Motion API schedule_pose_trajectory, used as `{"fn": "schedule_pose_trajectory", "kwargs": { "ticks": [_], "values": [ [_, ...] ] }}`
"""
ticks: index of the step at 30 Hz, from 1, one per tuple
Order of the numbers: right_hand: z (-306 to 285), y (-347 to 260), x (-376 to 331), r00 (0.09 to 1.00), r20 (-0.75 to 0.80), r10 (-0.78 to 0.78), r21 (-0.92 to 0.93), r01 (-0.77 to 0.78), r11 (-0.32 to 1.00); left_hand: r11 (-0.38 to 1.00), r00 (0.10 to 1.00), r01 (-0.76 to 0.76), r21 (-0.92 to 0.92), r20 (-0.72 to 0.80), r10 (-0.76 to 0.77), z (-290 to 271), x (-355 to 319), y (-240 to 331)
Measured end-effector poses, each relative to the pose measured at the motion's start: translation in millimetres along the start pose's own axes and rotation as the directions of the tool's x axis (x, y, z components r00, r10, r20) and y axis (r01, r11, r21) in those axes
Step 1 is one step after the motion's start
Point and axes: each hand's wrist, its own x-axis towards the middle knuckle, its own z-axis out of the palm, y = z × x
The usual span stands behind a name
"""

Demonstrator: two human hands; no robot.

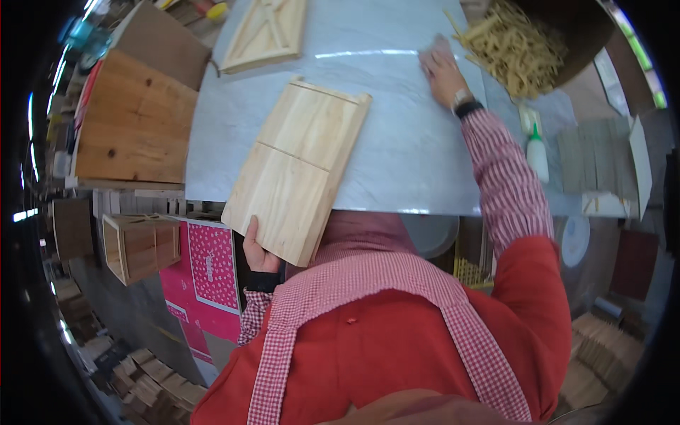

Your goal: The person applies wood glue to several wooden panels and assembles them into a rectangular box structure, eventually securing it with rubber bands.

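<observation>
Left hand [261, 255]: gripping wooden box [297, 163]
Right hand [443, 74]: blurred, cannot tell if open
Box, beyond left hand: pale, grooved crosswise
Hidden: box's underside

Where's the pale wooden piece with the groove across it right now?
In the head view, the grooved wooden piece is left of centre, below the cross-braced panel, overhanging the near edge of the table, its near end in the left hand.

We can read no text for certain; the small white lettering [210, 268] on the bright pink, white-patterned rectangular panel [216, 244] is too blurred for us.
</observation>
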Motion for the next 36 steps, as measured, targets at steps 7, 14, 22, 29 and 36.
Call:
{"fn": "schedule_pose_trajectory", "kwargs": {
  "ticks": [7, 14, 22, 29, 36],
  "values": [
    [-55.1, -74.7, -71.3, 0.978, 0.098, -0.183, 0.279, 0.15, 0.949, 0.996, 0.998, -0.06, -0.067, -0.034, 0.058, -6.5, 21.8, 22.4],
    [25.4, -60.1, 111.1, 0.999, -0.038, -0.038, 0.345, 0.049, 0.937, 0.997, 0.991, -0.023, -0.071, -0.129, 0.013, -10.8, 25.3, 31.9],
    [170.9, -44.8, 378.9, 0.996, -0.075, 0.047, 0.187, -0.032, 0.982, 0.995, 0.964, -0.088, -0.054, -0.258, 0.072, -0.7, 17.0, 25.6],
    [184.8, -50.7, 351.3, 0.964, 0.265, -0.004, 0.053, -0.01, 0.999, 0.998, 0.957, -0.067, -0.011, -0.283, 0.061, -4.5, 17.1, 22.3],
    [67.4, -59.5, 185.8, 0.896, 0.311, -0.316, 0.172, 0.274, 0.946, 0.998, 0.986, -0.005, -0.057, -0.167, -0.005, -2.9, 18.3, 30.1]
  ]
}}
